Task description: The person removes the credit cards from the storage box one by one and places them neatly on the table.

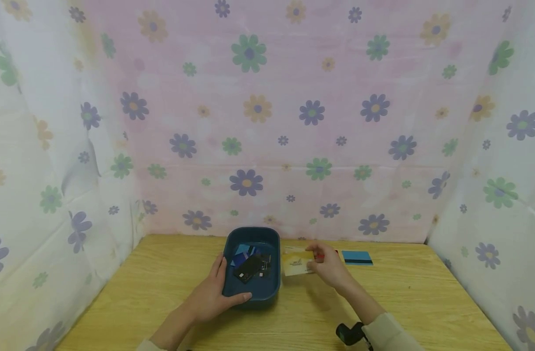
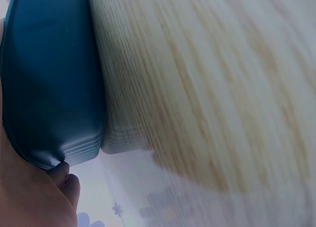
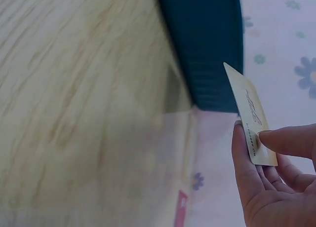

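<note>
1 card [image 1: 296,263], long axis sideways, end toward container [image 1: 267,288].

The tub [image 1: 267,288] stands on the table [image 1: 425,297], with several loose cards [image 1: 249,267] overlapping inside it. My left hand [image 1: 209,295] is at its left side and near end. Just right of the tub, my right hand [image 1: 330,269] holds one card [image 1: 296,264]. Farther right of the tub, the outermost card [image 1: 357,257] lies on the table. Behind the tub hangs the cloth [image 1: 285,141].
</note>
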A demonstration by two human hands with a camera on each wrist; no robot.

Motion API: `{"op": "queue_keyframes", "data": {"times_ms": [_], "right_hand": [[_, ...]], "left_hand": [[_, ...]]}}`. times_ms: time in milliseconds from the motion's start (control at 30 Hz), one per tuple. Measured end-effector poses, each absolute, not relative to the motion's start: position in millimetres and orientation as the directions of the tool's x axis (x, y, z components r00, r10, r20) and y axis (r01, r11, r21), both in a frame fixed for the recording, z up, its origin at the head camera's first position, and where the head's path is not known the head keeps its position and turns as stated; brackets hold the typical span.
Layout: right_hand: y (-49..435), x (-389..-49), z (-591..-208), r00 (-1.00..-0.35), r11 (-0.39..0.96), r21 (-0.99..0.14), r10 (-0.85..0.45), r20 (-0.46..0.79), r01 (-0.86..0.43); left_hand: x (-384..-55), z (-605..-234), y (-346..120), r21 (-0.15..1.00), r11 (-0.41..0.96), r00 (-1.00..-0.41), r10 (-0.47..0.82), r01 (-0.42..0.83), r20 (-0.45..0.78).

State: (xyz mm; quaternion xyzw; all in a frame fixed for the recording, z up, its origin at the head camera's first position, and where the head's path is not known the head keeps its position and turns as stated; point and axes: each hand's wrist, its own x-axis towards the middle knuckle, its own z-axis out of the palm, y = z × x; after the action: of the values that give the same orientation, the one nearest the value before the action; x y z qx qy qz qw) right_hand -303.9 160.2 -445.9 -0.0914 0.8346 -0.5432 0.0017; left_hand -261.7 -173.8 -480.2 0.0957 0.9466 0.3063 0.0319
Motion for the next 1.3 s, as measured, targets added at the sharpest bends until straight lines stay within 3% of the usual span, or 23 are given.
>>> {"op": "queue_keyframes", "data": {"times_ms": [433,967,1300], "right_hand": [[162,-316,-476,-0.994,0.405,-0.912,-0.107,0.02,-0.062],[154,-322,-478,-0.991,0.6,-0.791,-0.116,0.058,-0.117],[148,-327,-479,-0.99,0.621,-0.773,-0.12,0.068,-0.128]], "left_hand": [[-261,-481,-175,0.585,0.795,-0.978,0.207,0.162,-0.01],[-259,-477,-174,0.585,0.795,-0.979,0.204,0.161,-0.007],[-261,-479,-174,0.589,0.792,-0.979,0.202,0.162,-0.001]]}}
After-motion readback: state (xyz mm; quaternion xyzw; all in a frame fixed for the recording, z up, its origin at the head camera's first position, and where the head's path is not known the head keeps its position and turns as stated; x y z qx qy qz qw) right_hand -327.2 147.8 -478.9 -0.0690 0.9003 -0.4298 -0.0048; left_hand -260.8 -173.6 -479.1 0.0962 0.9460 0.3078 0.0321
